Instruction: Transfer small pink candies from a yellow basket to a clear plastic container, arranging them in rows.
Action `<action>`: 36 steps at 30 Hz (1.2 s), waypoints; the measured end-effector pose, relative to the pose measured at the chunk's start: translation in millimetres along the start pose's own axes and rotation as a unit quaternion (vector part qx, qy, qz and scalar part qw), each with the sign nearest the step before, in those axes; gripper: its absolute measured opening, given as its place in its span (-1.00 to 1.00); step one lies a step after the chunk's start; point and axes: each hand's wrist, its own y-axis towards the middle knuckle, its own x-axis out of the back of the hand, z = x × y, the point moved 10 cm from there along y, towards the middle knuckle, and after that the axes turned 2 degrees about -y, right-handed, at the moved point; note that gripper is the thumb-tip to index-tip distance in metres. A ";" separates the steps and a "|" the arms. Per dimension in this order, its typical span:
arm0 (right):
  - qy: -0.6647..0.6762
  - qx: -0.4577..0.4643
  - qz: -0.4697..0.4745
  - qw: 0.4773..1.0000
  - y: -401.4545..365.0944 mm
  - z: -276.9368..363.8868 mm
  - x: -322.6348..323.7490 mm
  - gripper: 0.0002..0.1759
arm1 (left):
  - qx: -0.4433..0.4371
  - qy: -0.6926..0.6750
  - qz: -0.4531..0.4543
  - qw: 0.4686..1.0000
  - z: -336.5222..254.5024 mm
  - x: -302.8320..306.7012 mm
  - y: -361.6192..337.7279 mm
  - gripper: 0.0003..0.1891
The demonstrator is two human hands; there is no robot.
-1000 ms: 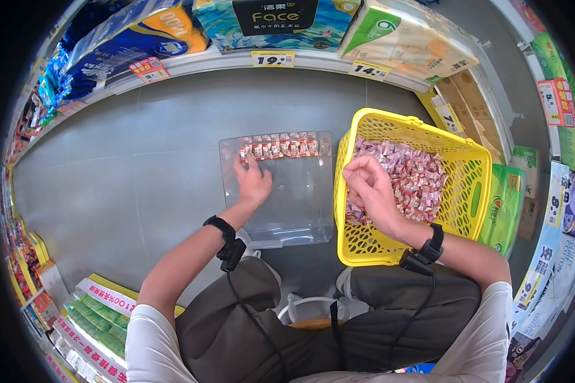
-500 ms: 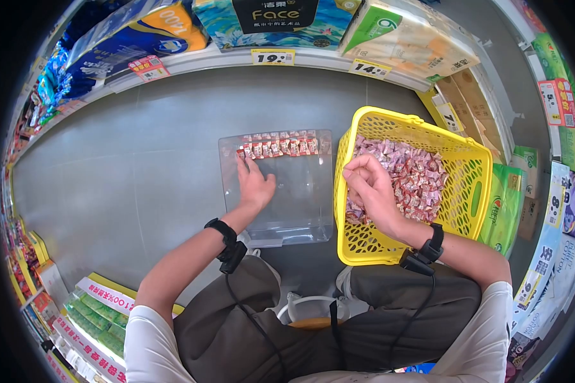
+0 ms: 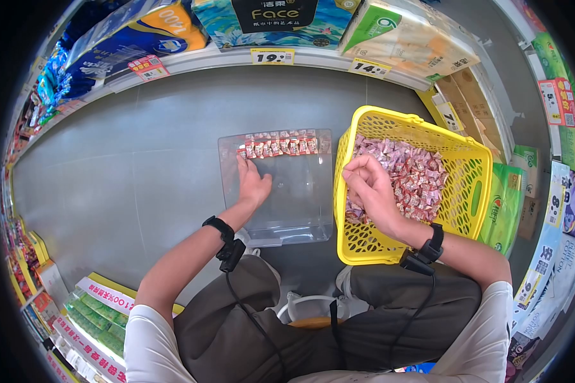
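My left hand is over the clear plastic bin, its fingers stretched out and its thumb apart. Its fingertips touch the left end of a row of small wrapped candies, lined up side by side along the bin's far wall. To the right, my right hand hovers above the left side of the yellow basket, with thumb and fingers curled together. Whatever may be between those fingers is hidden. Loose pink and red wrapped candies lie heaped in the basket.
Tissue packs stand on a shelf with price tags along the far side. More packs stand close to the basket's right. A low display of green packs is at the lower left. Grey floor surrounds the bin.
My left hand has shifted slightly, its thumb moving a little to the left, with the fingertips still at the row's left end. My right hand has barely moved.
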 end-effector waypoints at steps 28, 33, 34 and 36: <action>-0.187 -0.154 -0.089 0.966 29.5 -97.0 113.1 -0.77 | 0.075 -0.094 0.089 0.989 -21.9 -2.4 -20.2 -0.37; -0.433 -0.006 0.006 0.902 24.7 -98.6 108.7 -0.64 | 0.154 -0.292 0.194 0.924 -37.9 -34.0 -37.2 -0.59; -0.457 0.005 0.029 0.889 22.8 -98.5 103.6 -0.62 | 0.168 -0.315 0.197 0.913 -40.1 -36.8 -40.6 -0.64; -0.480 0.016 0.052 0.875 19.2 -99.0 95.6 -0.60 | 0.183 -0.338 0.200 0.901 -41.5 -41.3 -42.5 -0.68</action>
